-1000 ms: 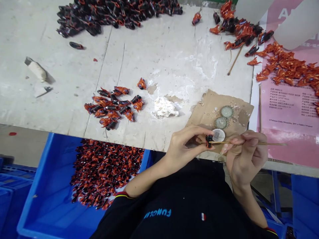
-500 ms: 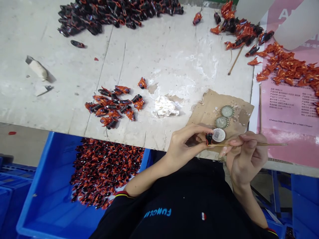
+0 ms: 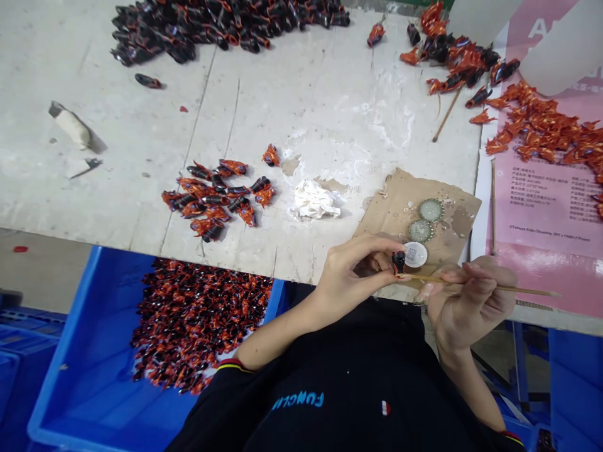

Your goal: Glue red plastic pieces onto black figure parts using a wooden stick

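Between thumb and fingers, my left hand [image 3: 351, 270] pinches a small black and orange plastic part [image 3: 399, 261] upright near the table's front edge. My right hand [image 3: 473, 301] is closed on a thin wooden stick [image 3: 530, 290], held almost level. The stick's left tip meets the lower end of the part. Just behind the fingers, on a piece of brown cardboard [image 3: 377, 204], lie a white round cap [image 3: 416, 254] and two bottle caps [image 3: 426, 220] with a clear, whitish substance in them.
A white crumpled tissue [image 3: 315, 199] and a cluster of orange-black pieces [image 3: 211, 201] lie to the left. Black parts [image 3: 226, 25] are heaped at the back, orange parts [image 3: 551, 125] at the right. Below the table edge stands a blue bin [image 3: 70, 376] with many finished-looking pieces.
My right hand has shifted slightly right and the stick now slopes down a little to the right. The left hand and its part have barely moved.
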A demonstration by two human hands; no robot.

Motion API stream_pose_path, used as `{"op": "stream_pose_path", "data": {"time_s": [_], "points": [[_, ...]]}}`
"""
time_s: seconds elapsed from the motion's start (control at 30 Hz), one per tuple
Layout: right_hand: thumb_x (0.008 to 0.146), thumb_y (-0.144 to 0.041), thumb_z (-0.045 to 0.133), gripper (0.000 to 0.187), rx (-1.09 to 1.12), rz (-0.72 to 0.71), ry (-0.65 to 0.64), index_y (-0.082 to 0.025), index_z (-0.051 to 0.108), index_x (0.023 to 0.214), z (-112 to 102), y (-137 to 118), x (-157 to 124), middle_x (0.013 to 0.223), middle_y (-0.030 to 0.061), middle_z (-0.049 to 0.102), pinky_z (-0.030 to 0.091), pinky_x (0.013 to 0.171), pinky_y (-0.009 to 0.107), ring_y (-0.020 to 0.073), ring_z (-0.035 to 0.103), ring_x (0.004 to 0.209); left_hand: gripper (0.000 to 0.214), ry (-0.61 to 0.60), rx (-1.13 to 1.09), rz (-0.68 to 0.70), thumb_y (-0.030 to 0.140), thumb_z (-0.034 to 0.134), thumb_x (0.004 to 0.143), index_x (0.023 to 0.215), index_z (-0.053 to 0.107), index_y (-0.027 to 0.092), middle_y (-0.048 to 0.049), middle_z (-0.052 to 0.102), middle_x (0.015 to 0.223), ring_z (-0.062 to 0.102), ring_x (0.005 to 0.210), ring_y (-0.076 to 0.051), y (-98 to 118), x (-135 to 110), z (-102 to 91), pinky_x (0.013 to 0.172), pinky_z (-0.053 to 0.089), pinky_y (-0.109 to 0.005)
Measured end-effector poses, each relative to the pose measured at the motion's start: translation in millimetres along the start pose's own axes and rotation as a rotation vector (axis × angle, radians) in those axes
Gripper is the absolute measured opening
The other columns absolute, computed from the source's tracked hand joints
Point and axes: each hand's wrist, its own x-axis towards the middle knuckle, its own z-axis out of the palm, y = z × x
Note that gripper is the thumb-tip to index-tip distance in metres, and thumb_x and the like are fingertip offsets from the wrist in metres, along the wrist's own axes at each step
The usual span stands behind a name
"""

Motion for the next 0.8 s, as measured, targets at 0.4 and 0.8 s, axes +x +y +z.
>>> {"op": "stream_pose_path", "data": {"time_s": [0.4, 0.8], "points": [[0.092, -0.031, 0.060, 0.011, -0.066, 0.037, -0.011, -0.026, 0.069, 0.090, -0.6, -0.5, -1.6, 0.062, -0.0029, 0.059, 0.043, 0.039, 0.026, 0.0114, 0.053, 0.042, 0.022, 0.002, 0.024, 0.006, 0.011, 0.077, 0.075, 0.096, 0.071, 0.016, -0.0041, 0.072, 0.091, 0.062, 0.062, -0.007, -0.6, -0.3, -0.1, 0.059, 0.053, -0.016], [0.095, -0.027, 0.055, 0.016, 0.091, 0.167, -0.074, -0.026, 0.070, 0.100, 0.9, -3.0, 1.7, 0.067, -0.0053, 0.066, 0.047, 0.040, 0.025, 0.0102, 0.056, 0.042, 0.026, 0.026, -0.023, 0.009, 0.006, 0.078, 0.073, 0.096, 0.071, 0.018, -0.0015, 0.071, 0.086, 0.060, 0.061, -0.006, -2.3, 0.1, 0.2, 0.060, 0.052, -0.015]]}}
